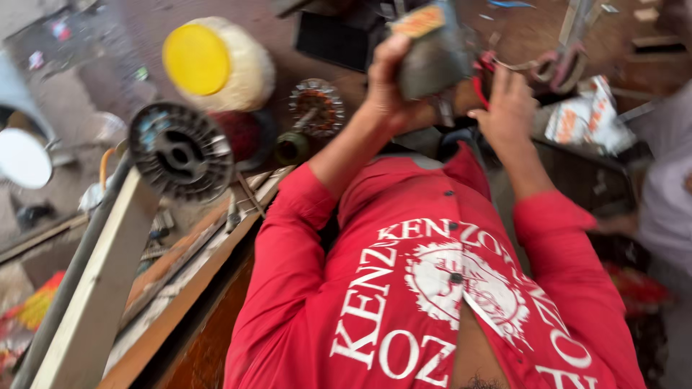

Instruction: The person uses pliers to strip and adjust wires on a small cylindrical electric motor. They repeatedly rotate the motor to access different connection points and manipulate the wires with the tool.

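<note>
My left hand [389,75] is raised in front of my chest and closed around a grey, dusty metal motor-like part [432,61] with an orange label on top. My right hand [508,108] is just to its right, fingers spread, its fingertips at the red wires [479,86] that hang from the part. It grips nothing that I can see. Both sleeves and my shirt [432,288] are red. The picture is blurred by motion.
A wooden workbench edge [194,288] runs along the left. On the ground beyond it lie a black ribbed fan wheel [180,151], a yellow-capped white fluffy wheel [216,61], a wound rotor [316,108] and a white bag [587,115]. Another person [667,194] stands at the right.
</note>
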`<state>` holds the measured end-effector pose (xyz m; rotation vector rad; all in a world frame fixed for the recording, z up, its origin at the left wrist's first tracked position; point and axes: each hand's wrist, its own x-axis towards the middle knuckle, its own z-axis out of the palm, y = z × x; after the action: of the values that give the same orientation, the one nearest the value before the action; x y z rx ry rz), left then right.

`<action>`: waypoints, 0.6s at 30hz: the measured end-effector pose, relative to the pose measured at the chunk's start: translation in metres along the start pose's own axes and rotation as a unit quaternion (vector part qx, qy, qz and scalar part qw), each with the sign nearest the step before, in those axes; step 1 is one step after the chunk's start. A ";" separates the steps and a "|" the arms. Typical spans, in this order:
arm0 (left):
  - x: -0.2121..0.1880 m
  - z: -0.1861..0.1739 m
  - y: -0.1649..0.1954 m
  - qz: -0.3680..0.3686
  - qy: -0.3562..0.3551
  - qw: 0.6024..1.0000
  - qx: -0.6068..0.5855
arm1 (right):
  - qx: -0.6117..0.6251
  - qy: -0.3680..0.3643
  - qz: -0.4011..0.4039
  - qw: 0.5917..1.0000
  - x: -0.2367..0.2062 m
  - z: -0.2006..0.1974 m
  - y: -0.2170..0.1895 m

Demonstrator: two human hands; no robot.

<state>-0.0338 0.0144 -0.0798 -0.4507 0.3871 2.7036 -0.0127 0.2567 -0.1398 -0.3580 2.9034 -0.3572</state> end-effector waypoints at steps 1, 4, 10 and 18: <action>0.000 -0.003 -0.002 -0.003 -0.024 1.000 0.001 | 0.008 -0.034 0.023 0.999 0.002 0.002 0.002; 0.002 -0.006 -0.003 0.002 -0.066 0.998 0.003 | 0.128 -0.023 0.009 0.991 0.009 0.001 0.005; 0.002 -0.009 -0.003 0.004 -0.068 0.997 -0.046 | 0.371 0.092 0.093 0.919 -0.026 -0.008 -0.005; 0.010 -0.004 -0.018 0.031 -0.094 0.992 -0.081 | 0.522 0.112 0.018 0.845 -0.059 -0.033 -0.067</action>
<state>-0.0344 0.0322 -0.0901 -0.2282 0.1310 2.8204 0.0505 0.2159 -0.0817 -0.0635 2.3904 -1.9200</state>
